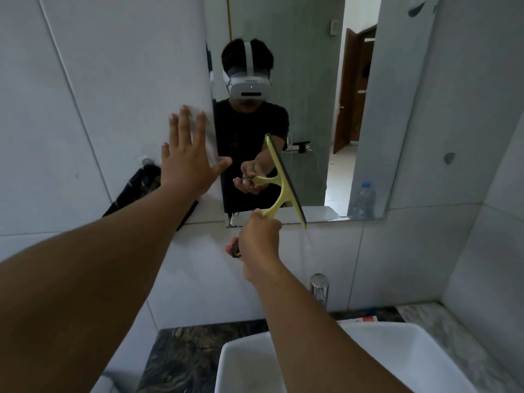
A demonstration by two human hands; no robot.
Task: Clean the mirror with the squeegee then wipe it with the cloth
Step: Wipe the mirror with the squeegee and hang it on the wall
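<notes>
right hand: my fist clenched round squeegee handle
left hand: flat, released, braced on wall tile by mirror left edge
squeegee: blade tilted, on glass low centre
tip: press evenly, pull off the bottom edge
cloth: can't tell where

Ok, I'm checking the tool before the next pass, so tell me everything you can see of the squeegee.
The squeegee has a pale yellow, plastic-looking T-shaped body with a long dark blade strip along its far edge. Its grip end looks dark with an orange trim, showing below the fist. The right hand is closed around the handle. The blade is tilted, top leaning left, lying against the lower part of the mirror, its lower tip reaching just past the mirror's bottom edge. Its reflection shows in the glass.
</notes>
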